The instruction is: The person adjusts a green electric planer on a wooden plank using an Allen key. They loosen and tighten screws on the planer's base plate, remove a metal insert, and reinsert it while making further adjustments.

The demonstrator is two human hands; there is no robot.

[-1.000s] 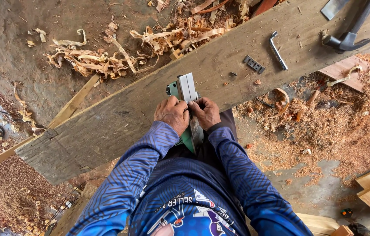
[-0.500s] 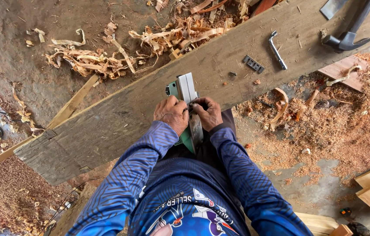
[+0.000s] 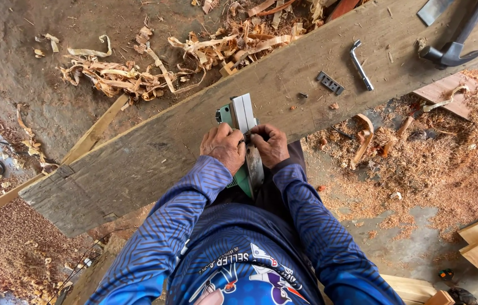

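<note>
Head view: the electric planer [image 3: 243, 135] (upturned on the beam [image 3: 154, 147]) stays gripped by left hand [image 3: 225, 148] and right hand [image 3: 270, 145]; nothing is seen moved.

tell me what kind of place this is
Most likely a rough carpentry or woodworking site. A heavy timber beam serves as the bench, wood shavings and sawdust cover the ground, and both hands, left hand and right hand, grip a green power planer.
</note>
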